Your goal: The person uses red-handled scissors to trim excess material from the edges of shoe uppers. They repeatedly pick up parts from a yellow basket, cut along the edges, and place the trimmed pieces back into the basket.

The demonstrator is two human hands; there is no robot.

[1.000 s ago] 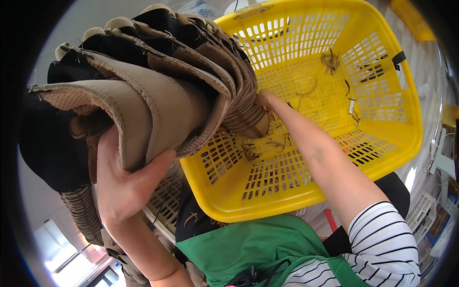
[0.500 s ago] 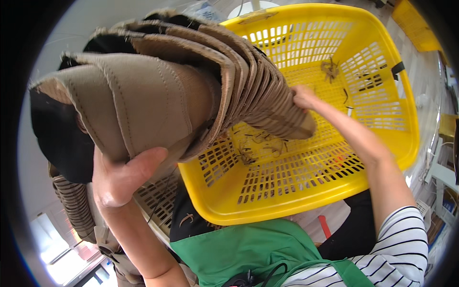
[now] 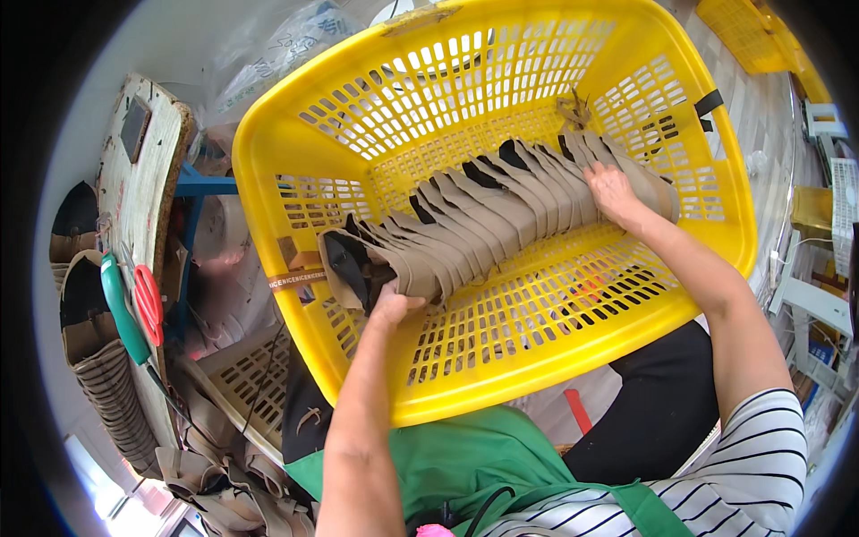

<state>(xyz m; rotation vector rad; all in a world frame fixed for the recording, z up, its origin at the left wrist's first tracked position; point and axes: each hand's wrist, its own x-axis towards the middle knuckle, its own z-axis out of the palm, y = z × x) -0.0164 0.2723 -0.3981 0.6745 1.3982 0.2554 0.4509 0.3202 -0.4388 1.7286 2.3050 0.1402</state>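
A long row of nested tan shoe uppers [image 3: 483, 224], with stitched seams and black lining, lies on its side across the yellow plastic basket [image 3: 528, 380]. My left hand [image 3: 395, 306] grips the lower edge of the row's near-left end, thumb on the outside and the other fingers mostly hidden. Toward the far-right end, my right hand [image 3: 613, 192] is closed over the uppers, its fingers curled on their top edges.
A worn board [image 3: 134, 197] stands at the left, beside a tool with green and red handles [image 3: 148, 304] that looks like scissors. More stacked uppers [image 3: 107, 385] are below it. Clear plastic bags [image 3: 277, 54] lie behind. Scraps [image 3: 573, 109] are in the basket's far corner.
Both hands have brought the row of uppers down and rightward from above the basket's left side into it. The row now lies lengthwise. The view has shifted, showing the board and tool.
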